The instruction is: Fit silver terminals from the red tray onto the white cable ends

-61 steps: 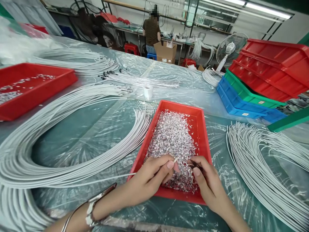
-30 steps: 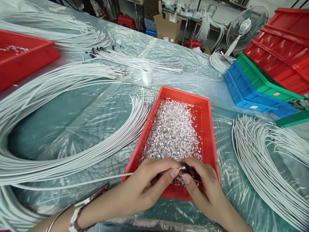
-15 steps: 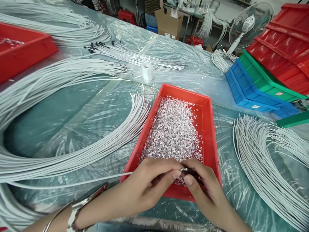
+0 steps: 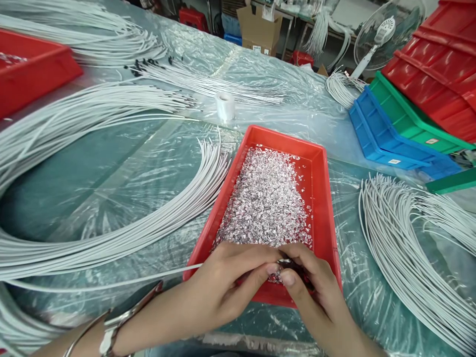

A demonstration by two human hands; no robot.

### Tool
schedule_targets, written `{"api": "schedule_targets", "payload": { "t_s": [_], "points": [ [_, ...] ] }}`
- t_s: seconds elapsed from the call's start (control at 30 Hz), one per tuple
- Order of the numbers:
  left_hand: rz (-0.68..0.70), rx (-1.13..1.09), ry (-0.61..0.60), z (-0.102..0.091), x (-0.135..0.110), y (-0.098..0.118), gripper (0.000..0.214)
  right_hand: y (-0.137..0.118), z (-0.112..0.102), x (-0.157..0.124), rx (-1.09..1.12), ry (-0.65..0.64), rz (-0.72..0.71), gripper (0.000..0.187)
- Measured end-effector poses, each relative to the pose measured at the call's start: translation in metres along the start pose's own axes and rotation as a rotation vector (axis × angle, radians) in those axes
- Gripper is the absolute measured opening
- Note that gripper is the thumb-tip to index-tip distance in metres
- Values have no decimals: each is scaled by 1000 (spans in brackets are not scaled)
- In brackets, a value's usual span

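Note:
A red tray point(image 4: 323, 198) in front of me holds a heap of small shiny metal pieces point(image 4: 266, 198). Over its near end my left hand point(image 4: 234, 282) pinches the tip of one white cable point(image 4: 111, 282) that trails off to the left. My right hand point(image 4: 316, 292) meets it fingertip to fingertip, pinched on a small metal piece point(image 4: 284, 263) at the cable's end. A watch and a bangle sit on my left wrist.
Big curved bundles of white cables point(image 4: 92, 238) lie left, another bundle point(image 4: 409, 248) right. A second red tray point(image 4: 33, 74) sits far left. Stacked blue, green and red trays point(image 4: 401, 129) stand back right, a tape roll point(image 4: 225, 106) behind, a fan point(image 4: 379, 34) beyond.
My hands came together over the tray's near end, the cable tip and the metal piece now meeting. The view dropped lower and closer to the table.

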State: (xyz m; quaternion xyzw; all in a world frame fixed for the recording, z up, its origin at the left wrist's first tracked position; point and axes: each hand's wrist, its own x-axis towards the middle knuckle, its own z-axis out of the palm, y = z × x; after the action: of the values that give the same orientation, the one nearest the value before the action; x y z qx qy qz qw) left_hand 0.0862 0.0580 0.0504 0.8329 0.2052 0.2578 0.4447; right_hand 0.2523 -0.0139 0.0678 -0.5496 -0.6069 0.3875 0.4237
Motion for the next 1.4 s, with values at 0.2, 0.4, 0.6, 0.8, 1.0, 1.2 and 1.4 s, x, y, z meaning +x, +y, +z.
{"api": "schedule_targets", "payload": {
  "t_s": [0.2,0.4,0.6,0.8,1.0,1.2,1.4],
  "points": [
    [48,-33,24,0,0,0,14,2,1,-5,34,5,12,9],
    [51,-57,32,-1,0,1,14,2,1,-7,44,31,-4,10],
    [58,-73,46,-2,0,3,13,3,2,-7,66,30,47,13],
    [25,-59,41,0,-1,5,16,11,-2,-9,106,75,126,14],
    [-84,-68,-69,-2,-1,7,27,13,-9,-16,52,120,-3,35],
    [-42,-42,-104,-4,4,10,27,17,-14,-14,-171,108,-195,50],
    [-86,-86,-114,-6,8,11,26,15,-25,-15,-236,0,-227,53]
  ]
}}
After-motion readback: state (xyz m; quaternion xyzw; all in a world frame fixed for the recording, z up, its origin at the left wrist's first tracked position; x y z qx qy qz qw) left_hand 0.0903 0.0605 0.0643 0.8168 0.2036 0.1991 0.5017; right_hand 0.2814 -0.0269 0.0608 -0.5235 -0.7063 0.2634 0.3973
